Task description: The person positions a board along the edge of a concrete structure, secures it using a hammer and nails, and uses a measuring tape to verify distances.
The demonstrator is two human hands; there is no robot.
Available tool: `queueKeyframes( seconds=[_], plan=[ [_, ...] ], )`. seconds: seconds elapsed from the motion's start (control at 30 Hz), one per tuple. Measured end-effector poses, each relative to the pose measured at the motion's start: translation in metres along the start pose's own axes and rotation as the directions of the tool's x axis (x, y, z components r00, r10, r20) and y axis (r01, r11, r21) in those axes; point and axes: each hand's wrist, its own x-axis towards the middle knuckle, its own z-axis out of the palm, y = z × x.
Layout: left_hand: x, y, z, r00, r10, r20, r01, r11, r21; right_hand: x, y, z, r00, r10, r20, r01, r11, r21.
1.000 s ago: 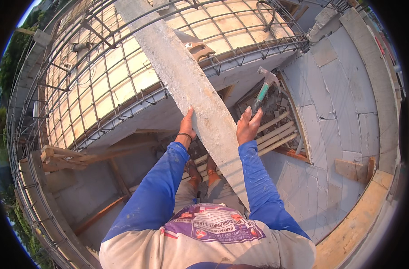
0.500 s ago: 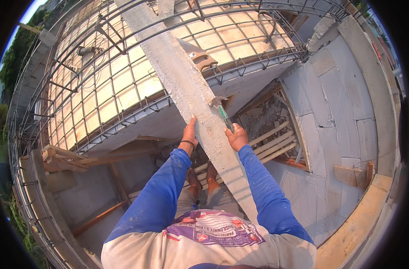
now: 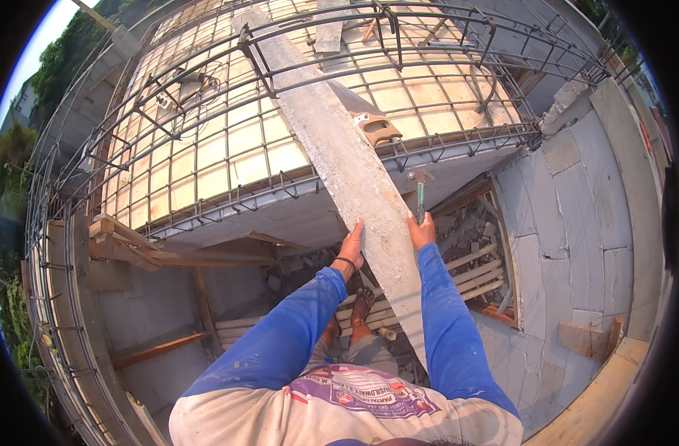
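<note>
A long, cement-crusted wooden plank (image 3: 365,189) slants from the rebar mesh down toward my body. My left hand (image 3: 350,249) grips its left edge, thumb on top and the other fingers hidden beneath. On the opposite edge, my right hand (image 3: 423,233) is closed around the handle of a hammer (image 3: 420,195) and also presses against the plank. The hammer has a green and black grip, and its metal head points away from me. Just past the hammer, a handsaw (image 3: 378,130) with a brown handle rests on the mesh beside the plank.
Rebar mesh (image 3: 228,160) covers pale formwork boards ahead, with raised bars crossing above it. Grey block wall (image 3: 533,282) stands at right. Below are bamboo poles (image 3: 470,275), rubble and my bare feet (image 3: 360,305). Timber props (image 3: 198,297) stand at left.
The plank and both hands appear farther right in view. The hammer has swung from leaning left to nearly straight ahead. My right hand has come against the plank's edge.
</note>
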Motion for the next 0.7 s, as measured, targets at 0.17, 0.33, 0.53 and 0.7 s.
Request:
queueKeyframes(
  seconds=[0.17,0.33,0.53,0.7],
  plan=[
    [-0.059,-0.003,-0.007,0.986,-0.157,0.062,0.146,0.979,0.142,-0.049,-0.027,-0.024,0.987,0.159,-0.027,-0.161,0.984,-0.080],
    [-0.065,0.028,-0.043,0.966,-0.192,-0.174,0.235,0.931,0.280,-0.090,0.026,-0.044,0.982,0.167,-0.087,-0.171,0.985,-0.035],
    [-0.033,0.155,-0.037,0.936,0.215,-0.280,-0.055,0.872,0.486,-0.139,0.092,-0.080,0.952,0.280,0.123,-0.286,0.958,0.029],
    [0.002,0.190,-0.028,0.984,0.057,-0.167,-0.021,0.977,0.212,-0.177,0.103,-0.098,0.912,0.394,0.117,-0.397,0.918,0.007]
  ],
)
